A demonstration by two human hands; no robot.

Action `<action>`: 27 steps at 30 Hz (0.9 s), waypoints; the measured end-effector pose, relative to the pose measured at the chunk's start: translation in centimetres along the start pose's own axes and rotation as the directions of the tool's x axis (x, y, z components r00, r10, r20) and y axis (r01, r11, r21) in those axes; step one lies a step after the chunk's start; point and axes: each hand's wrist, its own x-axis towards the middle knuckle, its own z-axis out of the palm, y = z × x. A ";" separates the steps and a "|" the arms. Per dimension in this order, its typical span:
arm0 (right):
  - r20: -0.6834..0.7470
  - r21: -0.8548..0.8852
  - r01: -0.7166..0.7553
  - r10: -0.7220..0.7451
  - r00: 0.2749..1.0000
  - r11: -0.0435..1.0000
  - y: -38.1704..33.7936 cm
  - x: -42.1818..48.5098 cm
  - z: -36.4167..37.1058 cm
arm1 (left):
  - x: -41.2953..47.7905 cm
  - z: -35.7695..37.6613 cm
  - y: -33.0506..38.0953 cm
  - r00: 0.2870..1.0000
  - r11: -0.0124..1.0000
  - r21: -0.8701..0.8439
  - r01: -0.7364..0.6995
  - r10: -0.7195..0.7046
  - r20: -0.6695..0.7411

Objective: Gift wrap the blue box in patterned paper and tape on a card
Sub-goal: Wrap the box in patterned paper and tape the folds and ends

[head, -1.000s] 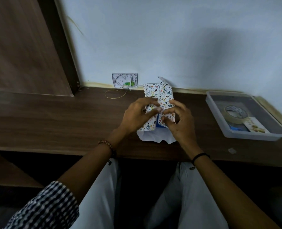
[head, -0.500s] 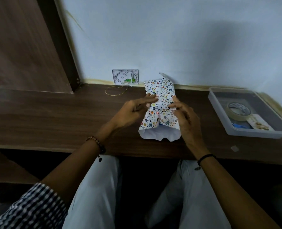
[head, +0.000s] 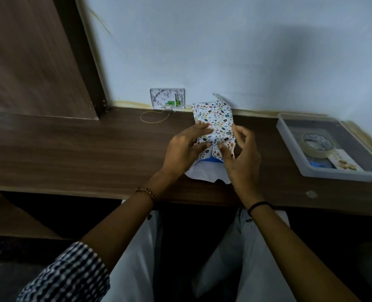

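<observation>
The blue box (head: 211,159) lies between the two hands on the wooden desk (head: 93,149), mostly covered by the patterned paper (head: 216,117). Only a blue sliver shows at the end nearest the wrists, where the paper's white underside spreads out below the palms. The left hand (head: 186,148) lies flat, fingers straight, pressing the paper down on top of the box. The right hand (head: 242,159) has its fingers curled and pinches a loose flap of the paper at the box's right edge. Beyond the fingertips the wrapped far end almost reaches the wall. Well off to the right of the right hand sits a clear tray (head: 289,138) holding a tape roll (head: 316,144) and the card (head: 344,163).
</observation>
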 end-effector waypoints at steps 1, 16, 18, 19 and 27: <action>-0.008 0.004 -0.009 0.009 1.000 1.000 0.0 0.0 0.1 | -0.1 0.2 0.0 1.000 1.000 0.011 -0.003 0.003 -0.023; -0.016 -0.036 -0.158 0.158 0.987 0.987 -0.9 -1.6 -0.3 | 0.6 0.7 1.1 0.983 0.892 0.431 -0.135 0.175 -0.054; 0.009 -0.071 -0.270 0.271 0.962 0.960 -0.9 -2.5 -0.7 | 0.5 0.7 1.0 0.981 0.884 0.444 -0.149 0.188 -0.047; 0.030 -0.092 -0.333 0.337 0.941 0.939 -0.9 -3.0 -0.8 | 0.6 0.6 1.0 0.981 0.882 0.445 -0.155 0.192 -0.040; 0.046 -0.052 -0.626 0.628 0.777 0.778 -1.0 -4.0 -1.7 | 0.9 0.3 1.0 0.990 0.907 0.405 -0.114 0.139 -0.033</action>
